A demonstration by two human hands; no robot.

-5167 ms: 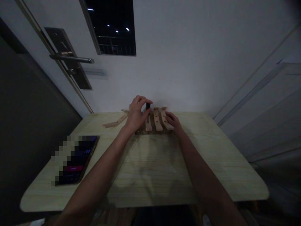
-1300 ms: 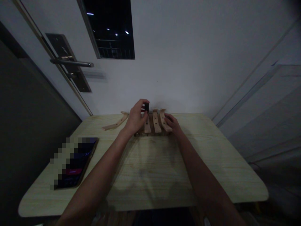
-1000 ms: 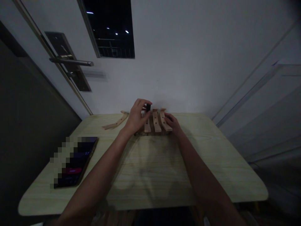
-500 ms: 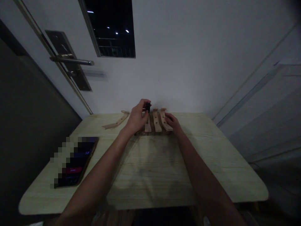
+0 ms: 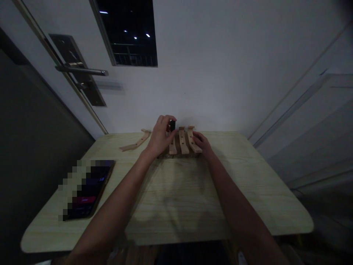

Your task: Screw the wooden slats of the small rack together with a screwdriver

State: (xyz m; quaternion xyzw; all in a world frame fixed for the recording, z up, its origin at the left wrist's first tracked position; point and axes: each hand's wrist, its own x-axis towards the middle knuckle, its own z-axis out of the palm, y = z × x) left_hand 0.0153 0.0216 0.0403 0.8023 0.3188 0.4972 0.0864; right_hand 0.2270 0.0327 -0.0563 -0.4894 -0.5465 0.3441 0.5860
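My left hand [image 5: 160,135] is closed on a small black block-like piece [image 5: 173,125], held between thumb and fingers above the leftmost wooden strip [image 5: 173,148]. To the right, a middle wooden strip [image 5: 183,142] with dark holes and a right wooden strip [image 5: 193,141] lie side by side. All three strips rest across a dark brown base [image 5: 178,156], partly hidden beneath them. My right hand [image 5: 202,142] has its curled fingers against the right strip's outer edge, steadying contact there. Apart from these, a bent wooden strip [image 5: 136,142] lies on the table left of my left hand.
A phone [image 5: 91,191] with a lit screen, partly pixelated, lies at the left of the pale wooden table [image 5: 179,206]. Behind the table's far edge stands a white door [image 5: 209,73] with a metal handle [image 5: 82,70] and a dark window [image 5: 132,33].
The view has shifted very slightly. My left thumb and fingers have moved a little around the black piece, and my right hand stays against the right strip.
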